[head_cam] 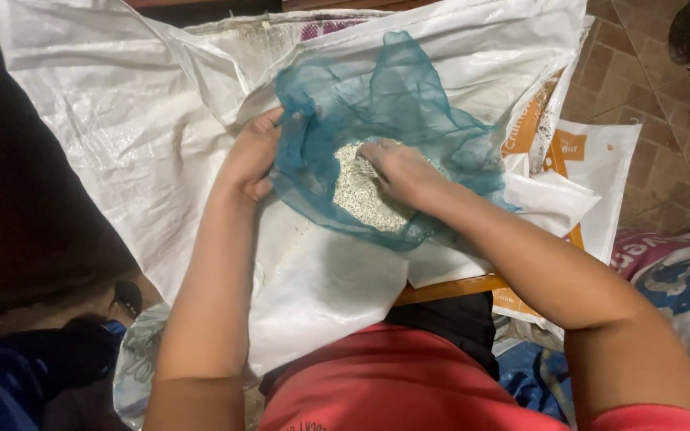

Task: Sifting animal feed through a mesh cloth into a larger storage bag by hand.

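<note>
A teal mesh net bag (409, 104) lies open on a large white woven sack (121, 120), with a heap of pale whitish grains (361, 195) inside it. My left hand (253, 156) grips the net's left edge, fingers curled over the mesh. Inside the net's opening my right hand (401, 172) presses down on top of the grains, fingers bent into the heap. Whether it holds any grains is hidden.
More white sacks with orange print (576, 152) lie at the right, one on a wooden edge (449, 289). A brick-tiled floor (640, 72) shows at the upper right. A printed sack (680, 275) lies lower right. Dark cloth (17, 375) and a sandal (127, 297) sit lower left.
</note>
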